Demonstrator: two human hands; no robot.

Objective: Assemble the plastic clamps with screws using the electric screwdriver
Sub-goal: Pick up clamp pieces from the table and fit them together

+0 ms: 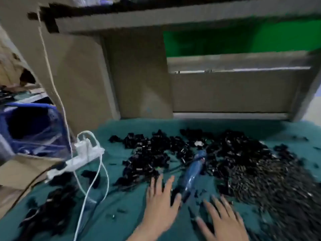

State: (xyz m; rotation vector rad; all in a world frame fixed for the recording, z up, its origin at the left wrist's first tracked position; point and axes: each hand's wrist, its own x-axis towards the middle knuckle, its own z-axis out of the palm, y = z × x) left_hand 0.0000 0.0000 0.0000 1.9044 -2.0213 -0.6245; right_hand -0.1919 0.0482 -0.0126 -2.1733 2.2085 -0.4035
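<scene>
The frame is blurred by motion. A blue translucent electric screwdriver (192,171) lies on the green cloth (121,214), tip toward me. My left hand (159,206) hovers flat just left of its tip, fingers spread, holding nothing. My right hand (224,221) is spread to the right of the tip, also holding nothing. Black plastic clamps (149,153) lie in a wide heap behind the hands. A dense pile of dark screws (271,185) covers the right side.
A white power strip (81,157) with white cables (92,188) sits at the left. A blue bin (33,129) and cardboard boxes (83,75) stand at left and behind. More black clamps (50,211) lie at lower left.
</scene>
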